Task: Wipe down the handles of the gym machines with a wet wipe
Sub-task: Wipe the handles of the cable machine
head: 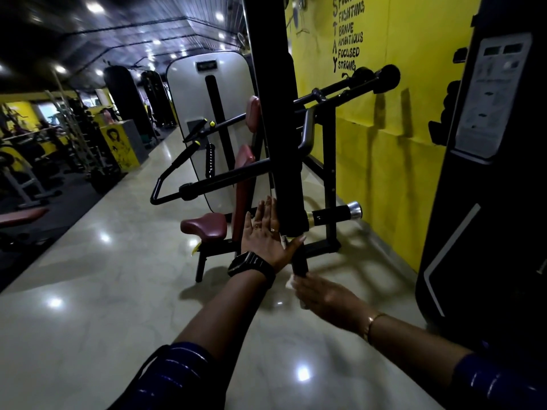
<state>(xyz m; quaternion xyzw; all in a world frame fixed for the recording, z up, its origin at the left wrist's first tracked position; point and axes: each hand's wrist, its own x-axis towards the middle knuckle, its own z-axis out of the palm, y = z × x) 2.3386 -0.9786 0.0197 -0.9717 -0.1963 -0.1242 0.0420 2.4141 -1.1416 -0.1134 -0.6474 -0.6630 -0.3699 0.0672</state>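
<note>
left hand (265, 232) lay flat, open, on the black bar (284, 143). blurry right hand (322, 294) seemed to hold the wet wipe (290, 282) by the handle (299, 261); it should wrap right round.

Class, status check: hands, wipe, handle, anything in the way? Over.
Left hand open, flat against machine arm. Right hand blurred, wet wipe at its fingertips, just below handle. Nothing blocking handle.

The glossy pale floor (103, 291) bears a black machine frame (324, 247) at twelve o'clock, a dark mat (44, 202) at nine, and a black tower (488, 232) at three.
</note>
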